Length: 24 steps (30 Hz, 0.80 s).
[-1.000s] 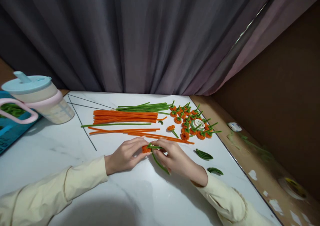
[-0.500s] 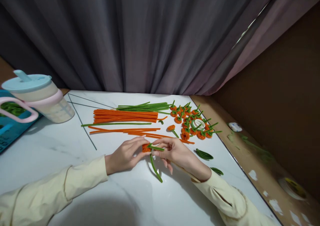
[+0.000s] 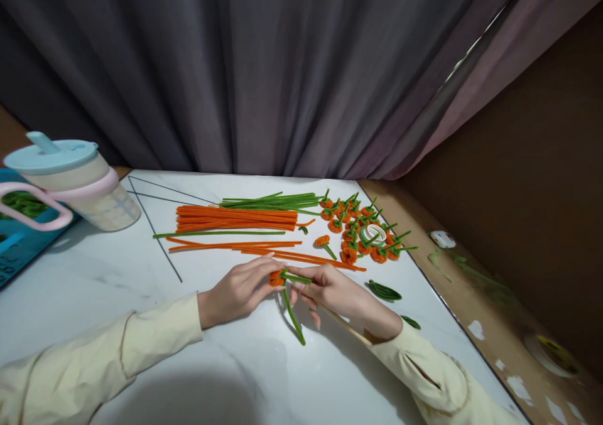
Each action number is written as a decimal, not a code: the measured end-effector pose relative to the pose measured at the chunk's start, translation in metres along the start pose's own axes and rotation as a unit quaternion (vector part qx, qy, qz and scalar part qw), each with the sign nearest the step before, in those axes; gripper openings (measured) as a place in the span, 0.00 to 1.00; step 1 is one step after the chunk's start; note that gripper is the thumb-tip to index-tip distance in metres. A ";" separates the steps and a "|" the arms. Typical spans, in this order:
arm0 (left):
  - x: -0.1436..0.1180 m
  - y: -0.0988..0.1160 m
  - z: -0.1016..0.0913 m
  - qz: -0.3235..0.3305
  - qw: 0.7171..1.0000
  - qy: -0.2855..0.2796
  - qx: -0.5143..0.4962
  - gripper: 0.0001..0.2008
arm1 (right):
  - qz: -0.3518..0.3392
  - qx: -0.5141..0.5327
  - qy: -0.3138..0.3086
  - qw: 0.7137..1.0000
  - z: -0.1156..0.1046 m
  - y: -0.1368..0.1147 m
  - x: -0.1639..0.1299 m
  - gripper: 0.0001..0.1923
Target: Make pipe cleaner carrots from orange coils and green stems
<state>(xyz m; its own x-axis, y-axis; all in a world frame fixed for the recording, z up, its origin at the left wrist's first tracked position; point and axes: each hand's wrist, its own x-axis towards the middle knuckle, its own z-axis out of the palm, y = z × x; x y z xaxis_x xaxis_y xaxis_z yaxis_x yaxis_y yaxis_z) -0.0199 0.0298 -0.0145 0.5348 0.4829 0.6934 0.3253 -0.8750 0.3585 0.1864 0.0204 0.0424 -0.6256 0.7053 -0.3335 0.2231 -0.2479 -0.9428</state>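
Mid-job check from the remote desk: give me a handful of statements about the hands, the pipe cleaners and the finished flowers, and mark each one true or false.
1. The left hand pinches a small orange coil. True.
2. The right hand lies flat on the table, holding nothing. False: its fingertips hold a green pipe cleaner at the coil, and the pipe cleaner's free end hangs down toward the white table.
3. The straight orange pipe cleaners lie beyond the hands. True.
4. The finished orange flowers are piled beside the lidded cup. False: they are clustered at the far right of the table, while the lidded cup stands at the far left.
5. Two green leaf shapes lie on the table right of the right hand. True.
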 end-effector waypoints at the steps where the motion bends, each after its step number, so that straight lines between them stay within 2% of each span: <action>1: 0.000 0.000 0.000 0.001 1.000 -0.002 -0.004 0.15 | -0.003 0.018 -0.013 1.000 0.000 0.000 0.001 0.17; 4: -0.003 -0.002 0.001 0.008 1.000 0.000 -0.001 0.15 | -0.018 0.059 -0.048 0.997 0.000 0.002 0.003 0.15; 6: -0.004 -0.002 0.001 0.009 1.000 0.009 0.008 0.15 | -0.031 0.058 -0.049 0.997 0.000 0.004 0.004 0.13; 8: -0.005 -0.001 0.001 0.006 1.000 0.018 0.013 0.15 | -0.041 0.016 -0.026 0.999 0.001 0.004 0.002 0.12; 10: -0.003 0.000 0.001 0.004 1.000 0.024 0.011 0.15 | -0.054 -0.069 0.004 0.996 0.004 0.003 0.000 0.10; 14: 0.001 0.002 0.000 0.003 1.000 0.024 -0.001 0.14 | -0.121 -0.242 0.034 0.962 0.009 -0.001 -0.007 0.10; 17: 0.002 0.002 0.000 0.000 1.000 0.022 -0.005 0.14 | -0.173 -0.353 0.067 0.917 0.012 0.001 -0.008 0.11; 20: 0.002 0.003 0.001 0.004 1.000 0.026 -0.002 0.14 | -0.188 -0.429 0.081 0.880 0.012 0.007 -0.007 0.17; 24: 0.001 0.003 0.001 0.008 0.999 0.032 0.001 0.15 | -0.198 -0.395 0.084 0.893 0.010 0.010 -0.004 0.15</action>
<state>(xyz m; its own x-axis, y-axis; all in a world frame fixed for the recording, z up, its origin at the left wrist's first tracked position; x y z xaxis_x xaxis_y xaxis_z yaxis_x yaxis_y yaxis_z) -0.0180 0.0276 -0.0131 0.4897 0.4658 0.7371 0.3185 -0.8825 0.3462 0.1837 0.0079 0.0341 -0.6659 0.7400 0.0946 0.5087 0.5432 -0.6680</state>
